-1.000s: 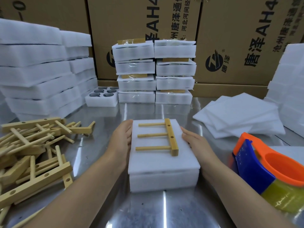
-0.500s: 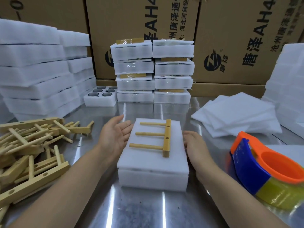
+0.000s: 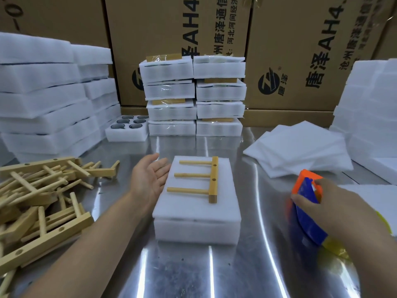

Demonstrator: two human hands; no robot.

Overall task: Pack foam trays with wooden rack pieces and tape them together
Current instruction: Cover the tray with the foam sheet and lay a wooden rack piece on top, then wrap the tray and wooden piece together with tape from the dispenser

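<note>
A white foam tray block [image 3: 196, 220] lies in the middle of the steel table. On top of it rests a wooden rack piece [image 3: 212, 181], a bar with three pegs pointing left. My left hand [image 3: 148, 179] rests palm-up with straight fingers against the block's left edge. To the right, my right hand [image 3: 335, 205] grips the orange and blue tape dispenser [image 3: 305, 209], whose yellowish tape roll shows below the wrist. The hand and dispenser are blurred.
A heap of loose wooden rack pieces [image 3: 40, 203] fills the left side. Taped foam packs [image 3: 193, 95] are stacked at the back centre. Foam blocks [image 3: 43, 93] pile up at left and right, thin foam sheets [image 3: 300, 149] at right. Cardboard boxes [image 3: 300, 50] stand behind.
My right hand left the block's right side and took hold of the tape dispenser. My left hand turned palm-up at the block's left edge. The block shifted slightly.
</note>
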